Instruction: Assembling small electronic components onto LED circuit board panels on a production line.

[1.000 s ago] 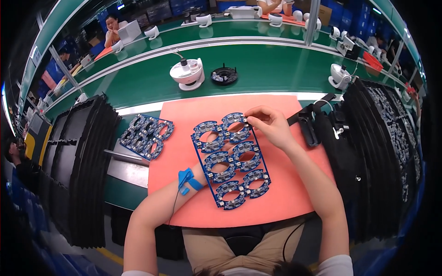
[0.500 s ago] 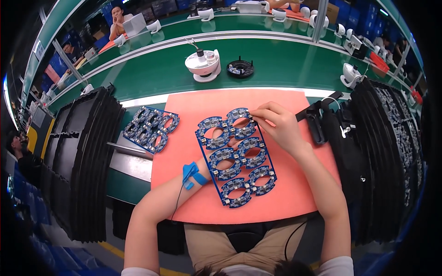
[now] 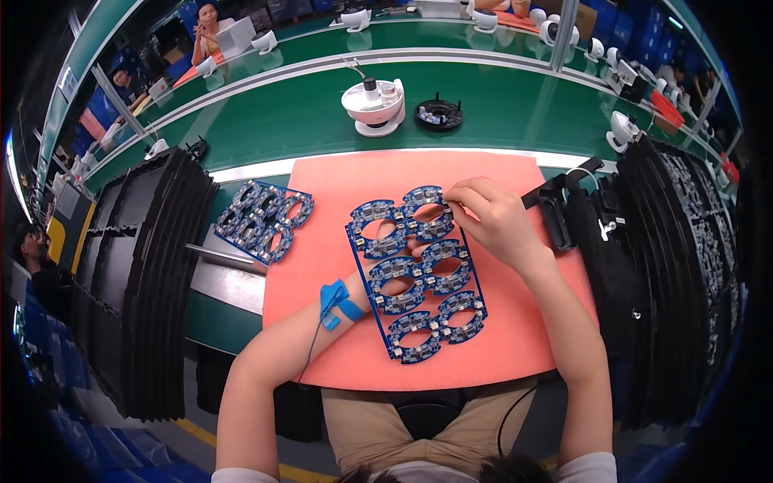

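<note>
While the right hand (image 3: pixel 495 221) pinches the top right ring of the blue circuit panel (image 3: pixel 419 270) | head view: panel has drifted right since a second ago, mid pink foam mat (image 3: pixel 338 181) | left hand under panel, grip hidden | flat, stiff, round holes | second panel (image 3: pixel 262 220) off mat's left edge

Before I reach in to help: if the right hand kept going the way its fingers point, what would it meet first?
The right hand points left across the top of the blue circuit-board panel, which its fingertips already touch. Going on, it would likely slide over that panel's upper rings, though its height above them is unclear.
</note>
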### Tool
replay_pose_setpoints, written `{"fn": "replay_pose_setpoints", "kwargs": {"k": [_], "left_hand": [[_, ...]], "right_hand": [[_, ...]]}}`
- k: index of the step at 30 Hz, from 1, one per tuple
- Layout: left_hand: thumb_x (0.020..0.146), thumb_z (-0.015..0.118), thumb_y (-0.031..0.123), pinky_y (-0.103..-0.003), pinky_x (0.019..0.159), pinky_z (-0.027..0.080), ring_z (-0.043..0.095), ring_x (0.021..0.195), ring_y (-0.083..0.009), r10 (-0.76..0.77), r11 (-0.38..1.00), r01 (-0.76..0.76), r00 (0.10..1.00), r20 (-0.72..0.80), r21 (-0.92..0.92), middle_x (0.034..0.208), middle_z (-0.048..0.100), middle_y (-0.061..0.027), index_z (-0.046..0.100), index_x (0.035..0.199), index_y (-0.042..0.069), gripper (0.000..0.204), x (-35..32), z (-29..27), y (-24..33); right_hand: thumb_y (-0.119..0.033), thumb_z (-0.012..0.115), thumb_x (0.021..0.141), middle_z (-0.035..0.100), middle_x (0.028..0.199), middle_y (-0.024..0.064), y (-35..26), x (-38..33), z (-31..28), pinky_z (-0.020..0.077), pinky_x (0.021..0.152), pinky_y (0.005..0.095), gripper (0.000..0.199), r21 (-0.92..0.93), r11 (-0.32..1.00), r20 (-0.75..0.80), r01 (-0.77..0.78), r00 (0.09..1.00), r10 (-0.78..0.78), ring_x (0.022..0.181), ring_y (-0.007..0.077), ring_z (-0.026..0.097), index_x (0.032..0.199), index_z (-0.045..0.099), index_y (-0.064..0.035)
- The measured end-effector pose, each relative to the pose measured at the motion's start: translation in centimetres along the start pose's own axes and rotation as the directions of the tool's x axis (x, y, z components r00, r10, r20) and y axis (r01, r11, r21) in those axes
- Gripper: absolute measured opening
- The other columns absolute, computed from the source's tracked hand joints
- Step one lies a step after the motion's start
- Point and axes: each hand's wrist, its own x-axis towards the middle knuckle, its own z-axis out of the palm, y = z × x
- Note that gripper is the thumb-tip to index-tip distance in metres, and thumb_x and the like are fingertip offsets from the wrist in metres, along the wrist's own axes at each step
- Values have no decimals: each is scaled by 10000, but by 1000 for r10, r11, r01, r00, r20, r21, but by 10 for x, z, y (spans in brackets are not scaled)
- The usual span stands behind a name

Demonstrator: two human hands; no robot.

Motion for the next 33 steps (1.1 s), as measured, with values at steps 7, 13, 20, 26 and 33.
{"fn": "replay_pose_setpoints", "kwargs": {"k": [7,13,20,26,33], "left_hand": [[737,684,-66,-276,769,531,571,966,-140,280,39,-279,925,257,960,1115,549,-68,443,1178,39,514,-7,11,3],[812,647,14,-346,930,496,550,1080,-205,236,613,-228,967,100,757,1224,505,-103,388,1287,32,541,-11,28,-3],[833,616,0,-320,921,501,555,1080,-192,205,705,-197,976,70,681,1194,522,-105,411,1263,32,477,-6,16,0],[807,668,35,-274,900,482,554,1054,-152,249,380,-233,958,143,895,1156,549,-92,457,1216,15,460,-7,25,-2],[810,659,22,-270,896,481,554,1049,-147,228,229,-289,944,237,930,1135,556,-84,463,1202,13,439,-7,20,0]], "right_hand": [[-30,658,751,634,865,76,1,-2,-2,527,649,312,120,110,992,33,-68,997,65,770,221,630,860,608,-34],[-35,661,749,632,884,63,-3,1,-3,516,672,316,147,127,990,33,-54,998,50,811,216,621,893,649,-59],[-35,670,732,615,934,34,-18,5,0,508,664,307,183,86,995,21,59,998,-61,850,202,591,905,682,-92],[-49,697,700,619,906,28,-18,4,3,501,655,311,177,161,986,17,30,999,-33,805,196,595,871,681,-94],[-51,687,701,617,918,32,-22,6,3,487,697,342,138,40,989,67,145,987,-147,829,222,601,815,609,-61]]}}
